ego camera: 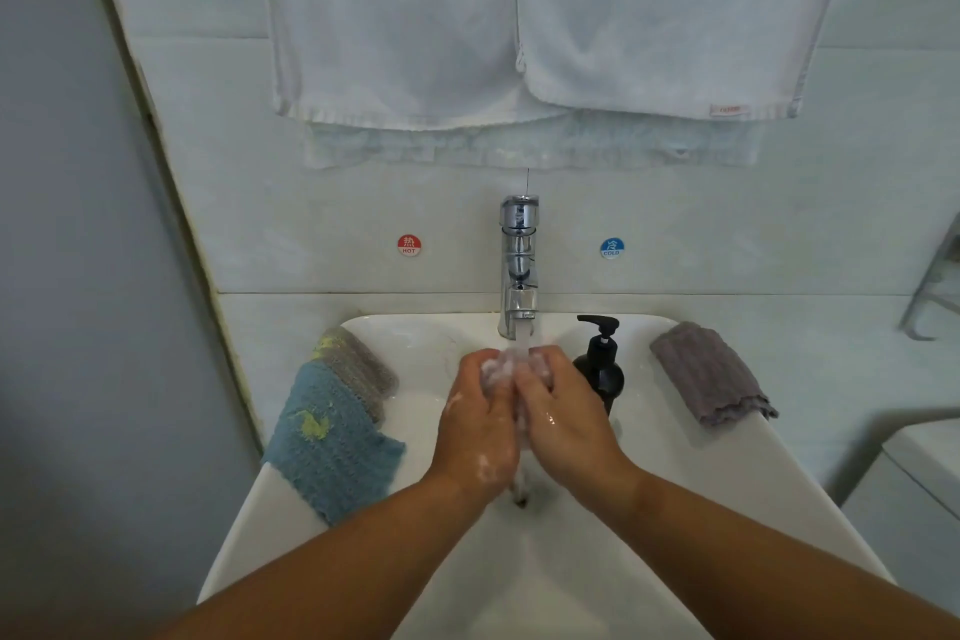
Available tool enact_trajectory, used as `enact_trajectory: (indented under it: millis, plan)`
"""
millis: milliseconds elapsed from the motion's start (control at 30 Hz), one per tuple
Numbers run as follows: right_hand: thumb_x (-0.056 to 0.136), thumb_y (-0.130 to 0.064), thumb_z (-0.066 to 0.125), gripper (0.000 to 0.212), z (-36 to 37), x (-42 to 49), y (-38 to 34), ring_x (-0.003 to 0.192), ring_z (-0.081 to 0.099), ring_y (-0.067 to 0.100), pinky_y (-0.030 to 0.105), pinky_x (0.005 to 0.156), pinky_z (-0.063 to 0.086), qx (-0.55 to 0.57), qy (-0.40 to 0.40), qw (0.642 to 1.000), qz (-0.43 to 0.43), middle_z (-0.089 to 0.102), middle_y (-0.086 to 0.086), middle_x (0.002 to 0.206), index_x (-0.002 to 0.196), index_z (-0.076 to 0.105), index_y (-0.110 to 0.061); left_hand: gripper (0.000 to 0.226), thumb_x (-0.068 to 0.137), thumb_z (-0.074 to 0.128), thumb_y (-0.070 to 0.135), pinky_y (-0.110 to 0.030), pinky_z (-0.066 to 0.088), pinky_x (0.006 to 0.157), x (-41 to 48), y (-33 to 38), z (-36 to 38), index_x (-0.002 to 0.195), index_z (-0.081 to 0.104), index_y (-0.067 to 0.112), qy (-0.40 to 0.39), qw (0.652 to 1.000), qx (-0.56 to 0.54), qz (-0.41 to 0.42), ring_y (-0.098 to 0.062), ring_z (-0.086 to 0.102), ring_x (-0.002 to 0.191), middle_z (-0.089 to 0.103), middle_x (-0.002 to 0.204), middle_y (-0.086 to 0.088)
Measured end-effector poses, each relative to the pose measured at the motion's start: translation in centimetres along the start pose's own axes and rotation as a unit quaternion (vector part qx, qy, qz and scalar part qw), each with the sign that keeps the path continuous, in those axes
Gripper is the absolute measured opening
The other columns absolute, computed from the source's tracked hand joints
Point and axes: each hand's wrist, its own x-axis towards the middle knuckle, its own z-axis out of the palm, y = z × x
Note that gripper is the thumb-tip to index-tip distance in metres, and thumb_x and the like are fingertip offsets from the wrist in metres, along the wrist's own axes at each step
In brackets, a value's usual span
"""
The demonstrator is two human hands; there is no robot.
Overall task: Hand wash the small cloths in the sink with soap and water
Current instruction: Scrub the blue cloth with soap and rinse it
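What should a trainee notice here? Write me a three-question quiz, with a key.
1. True or false: water runs from the tap.
2. Where does the soap bottle stand? A) left of the tap B) right of the tap C) on the floor
3. Fill in: the left hand and the right hand together grip a soapy ____.
Key: 1 true; 2 B; 3 cloth.
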Motion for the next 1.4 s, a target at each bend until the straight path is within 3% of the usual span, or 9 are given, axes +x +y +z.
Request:
enact_trajectory:
  millis: [133,333,533,667,767,900,1067,1200,1400]
  plan:
    - [0.105,-0.031,0.048,0.015,0.6,-0.5,0.2,0.105,0.064,0.010,0.036,0.096,0.056,0.019,-0.017,1.000,-0.013,0.064,-0.004,0.111,0.117,0.058,-0.031,0.024,0.105,0.041,0.047,-0.016,0.055,0.065,0.1,-0.6,0.0,0.119,0.049,0.029,0.017,0.998,0.054,0.002,-0.007,0.066,0.087,0.065,0.097,0.008]
    - [0.108,-0.033,0.043,0.022,0.6,-0.1,0.8,0.093,0.068,0.013,0.044,0.089,0.057,0.023,-0.003,1.000,0.016,0.069,-0.004,0.096,0.100,0.061,-0.024,0.030,0.101,0.046,0.047,-0.036,0.063,0.071,1.0,-1.4,0.5,0.098,0.064,0.024,0.006,0.994,0.108,-0.026,-0.017,0.072,0.082,0.072,0.087,0.002]
    - [0.108,-0.031,0.040,0.044,0.5,0.1,0.3,0.069,0.063,0.008,0.031,0.067,0.048,-0.078,0.004,0.997,-0.017,0.066,-0.004,0.072,0.069,0.059,-0.025,0.050,0.106,0.029,0.050,-0.036,0.053,0.093,0.4,-0.2,0.5,0.104,0.070,0.021,0.013,0.985,0.171,-0.017,-0.018,0.067,0.096,0.071,0.098,0.001]
    - [0.107,-0.049,0.035,0.055,0.4,0.0,0.1,0.073,0.069,0.014,0.034,0.073,0.055,-0.053,0.000,0.998,0.031,0.070,0.000,0.072,0.074,0.068,-0.019,0.060,0.105,0.025,0.055,-0.041,0.057,0.088,0.3,0.1,0.2,0.090,0.070,0.020,0.025,0.985,0.171,-0.024,-0.020,0.069,0.086,0.071,0.086,-0.001]
    - [0.106,-0.039,0.045,0.038,0.3,-0.1,0.3,0.074,0.073,0.021,0.046,0.074,0.062,0.051,-0.008,0.998,0.030,0.071,0.006,0.076,0.083,0.066,-0.016,0.038,0.103,0.041,0.052,-0.046,0.060,0.081,0.2,-0.6,-0.1,0.089,0.065,0.026,0.045,0.995,0.084,-0.008,-0.018,0.070,0.082,0.070,0.084,0.002]
    - [0.103,-0.016,0.055,0.007,-0.3,-0.3,0.0,0.076,0.068,0.005,0.026,0.065,0.058,0.107,-0.001,0.994,0.019,0.068,0.001,0.088,0.099,0.060,-0.019,0.006,0.100,0.060,0.031,-0.035,0.062,0.065,0.1,-0.6,-0.7,0.106,0.060,0.033,0.047,0.999,0.001,0.015,-0.017,0.071,0.083,0.070,0.096,-0.001]
    - [0.100,-0.016,0.060,0.015,-0.6,-0.7,-0.2,0.085,0.070,0.009,0.014,0.059,0.053,0.178,-0.007,0.984,0.024,0.068,-0.008,0.094,0.108,0.059,-0.029,0.032,0.100,0.061,0.032,-0.031,0.063,0.076,-0.4,-0.2,-0.7,0.130,0.051,0.037,-0.006,0.995,-0.094,-0.028,-0.014,0.067,0.100,0.062,0.114,0.005]
    - [0.104,-0.029,0.054,0.011,-0.2,-1.0,-0.1,0.087,0.069,-0.004,0.016,0.067,0.055,0.151,-0.028,0.988,0.006,0.070,-0.020,0.087,0.103,0.063,-0.036,0.025,0.104,0.048,0.045,-0.029,0.062,0.066,-0.3,-0.6,-0.5,0.127,0.051,0.038,-0.001,0.999,-0.041,-0.024,-0.014,0.069,0.093,0.064,0.109,0.003]
    - [0.106,-0.036,0.046,0.016,0.8,-0.4,1.5,0.092,0.067,0.009,0.031,0.082,0.057,0.014,0.006,1.000,0.007,0.068,-0.005,0.099,0.106,0.059,-0.028,0.023,0.106,0.038,0.045,-0.018,0.055,0.067,-0.1,-1.3,-0.3,0.116,0.049,0.027,0.025,0.997,0.077,0.004,-0.006,0.065,0.086,0.064,0.096,0.005]
